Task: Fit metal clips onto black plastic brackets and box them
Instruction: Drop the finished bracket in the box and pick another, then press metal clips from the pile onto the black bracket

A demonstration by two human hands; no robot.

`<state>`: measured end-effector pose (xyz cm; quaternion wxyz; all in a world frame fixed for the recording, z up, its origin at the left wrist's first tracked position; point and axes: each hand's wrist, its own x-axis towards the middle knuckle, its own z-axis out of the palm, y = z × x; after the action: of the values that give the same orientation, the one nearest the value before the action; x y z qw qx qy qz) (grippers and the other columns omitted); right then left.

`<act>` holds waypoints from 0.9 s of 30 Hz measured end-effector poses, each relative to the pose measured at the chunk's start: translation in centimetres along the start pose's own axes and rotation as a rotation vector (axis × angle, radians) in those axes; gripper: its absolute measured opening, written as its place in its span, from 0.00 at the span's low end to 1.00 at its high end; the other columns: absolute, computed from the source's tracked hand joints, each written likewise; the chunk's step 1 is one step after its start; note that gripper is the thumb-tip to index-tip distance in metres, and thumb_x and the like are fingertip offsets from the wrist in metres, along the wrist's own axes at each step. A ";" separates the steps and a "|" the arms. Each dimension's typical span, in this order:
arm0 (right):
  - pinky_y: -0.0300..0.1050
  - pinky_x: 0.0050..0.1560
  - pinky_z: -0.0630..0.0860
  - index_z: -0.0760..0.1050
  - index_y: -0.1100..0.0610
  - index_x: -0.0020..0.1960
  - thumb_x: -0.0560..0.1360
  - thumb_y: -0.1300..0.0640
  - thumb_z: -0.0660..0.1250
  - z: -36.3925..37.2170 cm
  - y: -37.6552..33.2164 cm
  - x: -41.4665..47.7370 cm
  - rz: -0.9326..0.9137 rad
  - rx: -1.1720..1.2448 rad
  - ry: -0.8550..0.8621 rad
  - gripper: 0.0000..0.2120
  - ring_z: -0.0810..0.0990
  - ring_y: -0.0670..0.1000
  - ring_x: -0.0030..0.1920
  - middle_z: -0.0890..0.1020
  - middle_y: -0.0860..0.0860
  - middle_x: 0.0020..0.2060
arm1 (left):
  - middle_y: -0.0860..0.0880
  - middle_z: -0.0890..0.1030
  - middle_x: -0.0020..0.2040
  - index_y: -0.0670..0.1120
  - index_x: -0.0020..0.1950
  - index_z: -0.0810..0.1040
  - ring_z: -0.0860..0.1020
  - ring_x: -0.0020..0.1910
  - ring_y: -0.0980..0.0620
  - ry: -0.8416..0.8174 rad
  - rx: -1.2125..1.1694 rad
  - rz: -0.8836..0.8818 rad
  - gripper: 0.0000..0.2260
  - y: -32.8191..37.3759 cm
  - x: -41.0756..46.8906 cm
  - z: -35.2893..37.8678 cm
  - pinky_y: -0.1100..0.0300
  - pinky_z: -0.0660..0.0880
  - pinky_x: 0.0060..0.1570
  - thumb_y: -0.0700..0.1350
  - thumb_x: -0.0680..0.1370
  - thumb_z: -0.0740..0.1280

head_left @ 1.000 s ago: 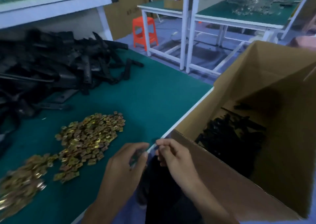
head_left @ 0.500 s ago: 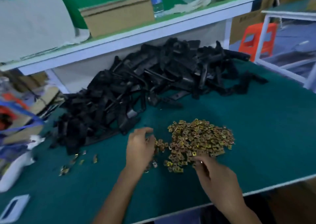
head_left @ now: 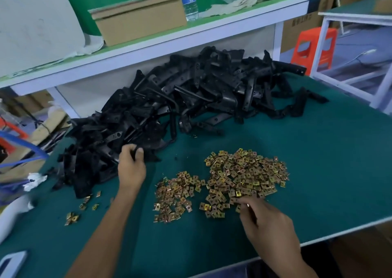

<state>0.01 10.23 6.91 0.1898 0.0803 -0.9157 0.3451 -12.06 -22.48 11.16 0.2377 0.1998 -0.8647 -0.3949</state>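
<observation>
Mostly green mat (head_left: 318, 150), brackets (head_left: 191, 99), clips (head_left: 244, 171), shelf (head_left: 148, 50).

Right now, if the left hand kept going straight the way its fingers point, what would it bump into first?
The pile of black brackets. The left hand points away from the person, and its fingers curl at the pile's near edge, so nothing lies between, as far as this view shows.

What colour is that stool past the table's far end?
The stool is bright orange, seen in the head view.
</observation>
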 end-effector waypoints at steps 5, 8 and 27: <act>0.41 0.32 0.71 0.77 0.45 0.63 0.76 0.51 0.72 -0.1 0.3 -0.3 0.076 0.068 -0.051 0.16 0.73 0.39 0.31 0.81 0.39 0.38 | 0.50 0.77 0.52 0.54 0.56 0.74 0.75 0.49 0.55 -0.085 -0.105 0.376 0.08 5.1 -3.3 -3.2 0.61 0.71 0.50 0.41 0.84 0.61; 0.46 0.38 0.77 0.60 0.39 0.75 0.75 0.41 0.68 0.0 0.4 -0.2 0.153 0.179 -0.015 0.32 0.77 0.39 0.43 0.76 0.35 0.52 | 0.53 0.73 0.61 0.54 0.49 0.78 0.71 0.65 0.54 -0.035 -0.024 0.624 0.15 8.0 -5.9 -4.9 0.63 0.66 0.64 0.34 0.80 0.62; 0.44 0.37 0.65 0.78 0.57 0.46 0.68 0.64 0.76 0.9 1.6 -0.9 -0.074 -0.088 0.190 0.10 0.75 0.57 0.34 0.77 0.49 0.34 | 0.48 0.81 0.57 0.46 0.63 0.81 0.77 0.59 0.46 -0.213 0.279 0.339 0.10 2.4 -9.8 -0.3 0.51 0.74 0.59 0.42 0.82 0.66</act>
<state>0.14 10.88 4.95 0.2918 0.0726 -0.9041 0.3035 -4.38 -15.96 10.75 0.1783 0.0400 -0.9522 -0.2449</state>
